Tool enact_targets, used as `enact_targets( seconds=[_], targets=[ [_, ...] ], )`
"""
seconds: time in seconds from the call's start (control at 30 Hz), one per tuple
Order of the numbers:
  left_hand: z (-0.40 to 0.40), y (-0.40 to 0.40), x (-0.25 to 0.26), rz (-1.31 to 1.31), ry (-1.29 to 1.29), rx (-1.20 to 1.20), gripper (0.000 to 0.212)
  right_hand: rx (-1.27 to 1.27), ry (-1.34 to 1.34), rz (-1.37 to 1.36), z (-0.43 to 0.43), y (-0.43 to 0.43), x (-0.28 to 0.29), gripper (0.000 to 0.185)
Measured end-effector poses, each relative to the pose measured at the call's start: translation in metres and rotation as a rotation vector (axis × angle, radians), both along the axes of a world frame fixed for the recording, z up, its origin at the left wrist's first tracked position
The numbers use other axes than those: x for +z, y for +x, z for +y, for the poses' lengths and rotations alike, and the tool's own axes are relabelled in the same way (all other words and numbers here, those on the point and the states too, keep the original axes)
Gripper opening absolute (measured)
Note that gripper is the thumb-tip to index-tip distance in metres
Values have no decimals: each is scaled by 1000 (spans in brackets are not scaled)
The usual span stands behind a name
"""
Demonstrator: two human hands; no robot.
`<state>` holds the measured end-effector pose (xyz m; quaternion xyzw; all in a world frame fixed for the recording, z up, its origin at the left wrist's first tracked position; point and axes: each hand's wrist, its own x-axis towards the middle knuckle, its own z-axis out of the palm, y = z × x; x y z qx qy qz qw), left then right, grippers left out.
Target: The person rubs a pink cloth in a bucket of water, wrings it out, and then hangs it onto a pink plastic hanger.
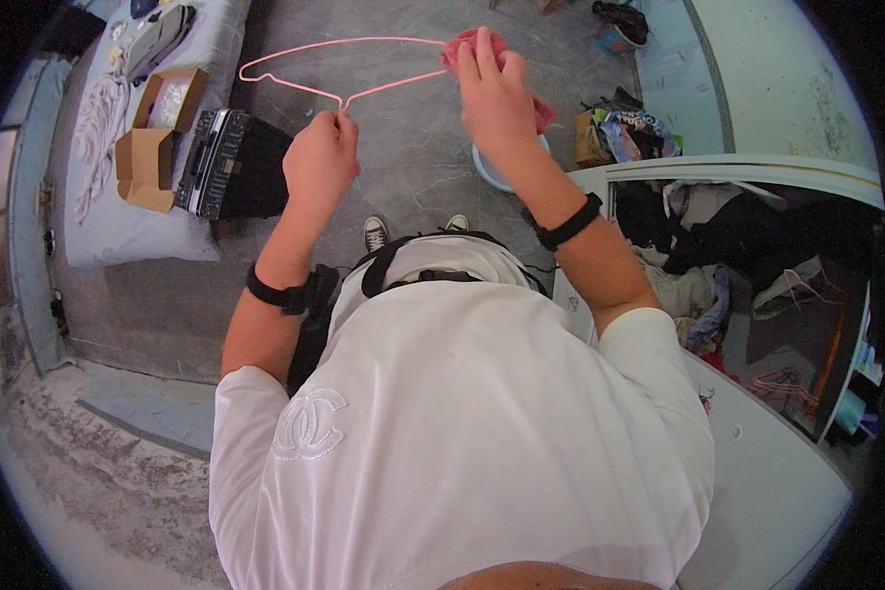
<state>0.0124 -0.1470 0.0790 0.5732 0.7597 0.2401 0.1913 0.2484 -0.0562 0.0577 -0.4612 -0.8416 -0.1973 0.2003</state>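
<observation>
A pink clothes hanger is held up in front of me over the grey floor. Its hook end is inside my left hand, whose fingers are closed around the neck. At the hanger's right end, my right hand presses a red cloth around the wire. A loose tail of that cloth hangs below the right hand. The hanger's right tip is hidden by the cloth and fingers. Partly behind my right wrist, a light blue basin stands on the floor.
On the left, a bed carries an opened cardboard box and a grey bag. Next to it stands a black hard case. To my right, a white cabinet holds clothes and pink hangers. Bags sit beyond it.
</observation>
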Motion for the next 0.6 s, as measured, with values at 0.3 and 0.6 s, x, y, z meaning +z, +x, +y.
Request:
enact_targets(
  seconds=[0.3,0.6],
  targets=[
    [16,22,-5,-86,-20,-39,38,126,18,47,-16,-39,6,54],
    [17,35,7,-300,-4,-12,36,389,23,217,-16,-38,17,55]
  ],
)
